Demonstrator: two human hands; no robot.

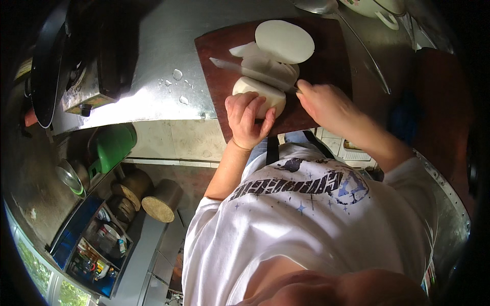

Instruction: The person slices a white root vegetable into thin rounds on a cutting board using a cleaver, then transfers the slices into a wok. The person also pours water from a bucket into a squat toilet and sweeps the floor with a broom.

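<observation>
My left hand (249, 118) grips a thick piece of peeled white vegetable (260, 93), perhaps radish, near the front of a dark red-brown cutting board (325, 42). In my right hand (325, 101) is the handle of a kitchen knife (252, 74); its blade, blurred, lies along the far cut face of the piece. Just beyond the blade, several thin slices (264, 63) overlap on the board. A large oval slice (285, 41) rests on top of them at the back. My right fingers hide most of the knife handle.
Water drops (177, 74) dot the metal counter left of the board. A gas stove (90, 101) stands at far left. A long-handled metal ladle (363, 46) lies at right, near a white enamel pot (388, 19). Below left are a green plastic container (115, 147) and a shelf tray.
</observation>
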